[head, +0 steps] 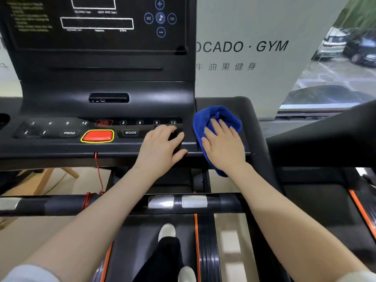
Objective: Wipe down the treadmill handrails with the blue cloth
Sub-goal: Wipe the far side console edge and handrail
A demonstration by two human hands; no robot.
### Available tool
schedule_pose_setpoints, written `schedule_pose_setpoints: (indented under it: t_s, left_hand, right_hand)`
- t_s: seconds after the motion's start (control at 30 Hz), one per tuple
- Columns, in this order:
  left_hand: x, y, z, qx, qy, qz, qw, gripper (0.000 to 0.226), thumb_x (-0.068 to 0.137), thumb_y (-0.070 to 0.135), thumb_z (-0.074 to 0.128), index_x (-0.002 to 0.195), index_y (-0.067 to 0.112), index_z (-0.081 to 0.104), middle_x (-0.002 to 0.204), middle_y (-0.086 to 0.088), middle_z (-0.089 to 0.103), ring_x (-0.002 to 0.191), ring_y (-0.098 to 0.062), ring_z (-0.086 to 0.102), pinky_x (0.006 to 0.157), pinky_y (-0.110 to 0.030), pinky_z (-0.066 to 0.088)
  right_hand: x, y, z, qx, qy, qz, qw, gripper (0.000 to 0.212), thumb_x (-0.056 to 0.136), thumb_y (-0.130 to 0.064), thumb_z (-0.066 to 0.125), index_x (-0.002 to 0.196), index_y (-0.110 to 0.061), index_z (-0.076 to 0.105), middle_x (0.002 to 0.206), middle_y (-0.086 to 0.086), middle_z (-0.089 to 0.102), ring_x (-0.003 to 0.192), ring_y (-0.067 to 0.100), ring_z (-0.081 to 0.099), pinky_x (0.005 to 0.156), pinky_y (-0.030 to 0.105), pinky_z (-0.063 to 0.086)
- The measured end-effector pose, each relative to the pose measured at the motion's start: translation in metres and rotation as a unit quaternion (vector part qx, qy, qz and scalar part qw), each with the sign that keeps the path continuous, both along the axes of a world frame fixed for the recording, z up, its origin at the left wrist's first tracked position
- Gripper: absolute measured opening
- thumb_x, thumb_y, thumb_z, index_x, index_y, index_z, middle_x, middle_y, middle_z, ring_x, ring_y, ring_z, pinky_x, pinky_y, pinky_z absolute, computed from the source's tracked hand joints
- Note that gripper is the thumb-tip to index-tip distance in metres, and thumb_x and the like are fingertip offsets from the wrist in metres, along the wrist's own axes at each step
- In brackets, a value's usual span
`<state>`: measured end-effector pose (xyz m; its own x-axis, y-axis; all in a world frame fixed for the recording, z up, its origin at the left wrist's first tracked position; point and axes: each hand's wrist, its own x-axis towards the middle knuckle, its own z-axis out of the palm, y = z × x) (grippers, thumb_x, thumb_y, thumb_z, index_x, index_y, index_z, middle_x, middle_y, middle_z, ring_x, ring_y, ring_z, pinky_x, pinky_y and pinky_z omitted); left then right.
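Pressed flat, palm down, fingers spread: right hand (223,144) on top of blue cloth (215,127), pinning it rather than clutching it. Thin ring on one finger. Cloth bunched and folded, lying on the black right wing of the treadmill console (250,110), just right of the button panel; one corner hanging down over the front edge below the wrist.

Left hand (160,146) beside it, apart from the cloth, fingers loosely curled and resting on the console's front lip at the right end of the key row. Holding nothing that can be made out; something dark under the fingers, cannot tell whether part of the panel.

Key row above that hand: numbers 3, 6, 9, 12 twice over, MODE key (130,132), PROG key (69,132). Red stop button (97,136) with yellow rim, centre of panel. Red safety cord (99,171) dropping from below it, coiled around the front handrail (61,204).

Front handrail running crosswise under both forearms, black, with two silver grip sensors (177,201) near its middle. Right side rail (325,131) angling away at far right, black, untouched.

Display screen (97,23) above, dark, white-outlined boxes and round media buttons. Small slot with ports below it.

Below the rail: running belt with orange edge stripes, two light shoes (167,231) and a dark trouser leg.

Behind console: frosted window panel lettered "GYM" (271,46), parked cars beyond at upper right.
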<state>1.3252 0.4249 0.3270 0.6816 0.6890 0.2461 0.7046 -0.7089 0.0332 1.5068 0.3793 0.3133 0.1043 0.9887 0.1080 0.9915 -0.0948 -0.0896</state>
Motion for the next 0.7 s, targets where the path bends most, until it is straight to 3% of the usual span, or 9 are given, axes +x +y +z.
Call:
schedule_pose_setpoints:
  t_s: [0.1, 0.2, 0.27, 0.33, 0.43, 0.5, 0.6, 0.7]
  left_hand:
    - [0.002, 0.006, 0.004, -0.019, -0.022, -0.010, 1.000, 0.034, 0.080, 0.034, 0.055, 0.092, 0.007, 0.072, 0.119, -0.021, 0.061, 0.103, -0.038, 0.060, 0.080, -0.043, 0.050]
    - [0.011, 0.015, 0.011, -0.045, -0.047, -0.012, 0.998, 0.023, 0.076, 0.025, 0.070, 0.081, 0.003, 0.073, 0.121, -0.022, 0.060, 0.112, -0.040, 0.056, 0.087, -0.050, 0.048]
    - [0.020, 0.027, 0.017, -0.052, -0.038, -0.020, 0.998, 0.026, 0.075, 0.026, 0.073, 0.085, 0.002, 0.071, 0.125, -0.022, 0.058, 0.119, -0.041, 0.051, 0.095, -0.051, 0.045]
    - [0.031, 0.041, 0.025, -0.063, -0.013, -0.044, 0.997, 0.043, 0.080, 0.036, 0.066, 0.110, 0.005, 0.065, 0.137, -0.018, 0.049, 0.130, -0.036, 0.041, 0.105, -0.047, 0.036]
    - [0.046, 0.062, 0.030, -0.107, 0.033, -0.075, 0.991, 0.076, 0.081, 0.052, 0.059, 0.139, 0.009, 0.038, 0.150, -0.012, 0.032, 0.138, -0.027, 0.028, 0.114, -0.038, 0.026]
    - [0.052, 0.074, 0.032, -0.109, 0.070, -0.078, 0.989, 0.097, 0.074, 0.062, 0.058, 0.145, 0.008, 0.022, 0.154, -0.016, 0.020, 0.141, -0.029, 0.021, 0.117, -0.038, 0.020]
    - [0.054, 0.086, 0.037, -0.118, 0.146, -0.060, 0.980, 0.117, 0.067, 0.072, 0.053, 0.148, 0.006, 0.000, 0.156, -0.022, -0.004, 0.145, -0.033, 0.001, 0.119, -0.038, 0.006]
    - [0.055, 0.088, 0.040, -0.137, 0.154, -0.069, 0.976, 0.122, 0.064, 0.073, 0.055, 0.147, 0.005, -0.003, 0.155, -0.022, -0.011, 0.145, -0.033, -0.005, 0.118, -0.038, 0.002]
  right_hand:
    - [-0.006, -0.012, -0.005, 0.017, -0.005, 0.025, 1.000, 0.058, 0.093, -0.035, 0.015, 0.137, -0.013, 0.044, 0.146, 0.016, 0.039, 0.135, 0.035, 0.034, 0.108, 0.048, 0.030]
    - [-0.001, -0.025, -0.007, -0.009, -0.022, 0.060, 0.998, 0.053, 0.094, -0.032, 0.020, 0.132, -0.010, 0.051, 0.139, 0.016, 0.048, 0.129, 0.036, 0.043, 0.104, 0.050, 0.038]
    - [0.004, -0.014, -0.003, -0.015, -0.025, 0.061, 0.998, 0.055, 0.094, -0.033, 0.019, 0.133, -0.010, 0.051, 0.139, 0.016, 0.048, 0.129, 0.036, 0.044, 0.104, 0.048, 0.037]
    - [0.006, 0.006, 0.004, -0.017, -0.018, 0.052, 0.998, 0.059, 0.093, -0.036, 0.016, 0.137, -0.009, 0.045, 0.143, 0.017, 0.043, 0.133, 0.035, 0.038, 0.108, 0.047, 0.033]
    - [0.011, 0.040, 0.009, -0.028, -0.013, 0.039, 0.999, 0.059, 0.094, -0.038, 0.013, 0.145, -0.011, 0.028, 0.153, 0.015, 0.025, 0.142, 0.031, 0.019, 0.114, 0.044, 0.019]
    - [0.021, 0.063, 0.009, -0.040, -0.015, 0.032, 0.999, 0.053, 0.099, -0.036, 0.022, 0.148, -0.016, 0.019, 0.157, 0.011, 0.014, 0.145, 0.028, 0.008, 0.116, 0.042, 0.011]
    - [0.042, 0.095, 0.010, -0.038, -0.001, -0.009, 0.999, 0.056, 0.098, -0.045, 0.026, 0.148, -0.019, 0.021, 0.157, 0.009, 0.013, 0.145, 0.027, 0.008, 0.116, 0.042, 0.011]
    - [0.064, 0.115, 0.011, -0.033, 0.000, -0.086, 0.996, 0.058, 0.096, -0.052, 0.025, 0.144, -0.018, 0.029, 0.155, 0.009, 0.021, 0.143, 0.029, 0.013, 0.114, 0.044, 0.013]
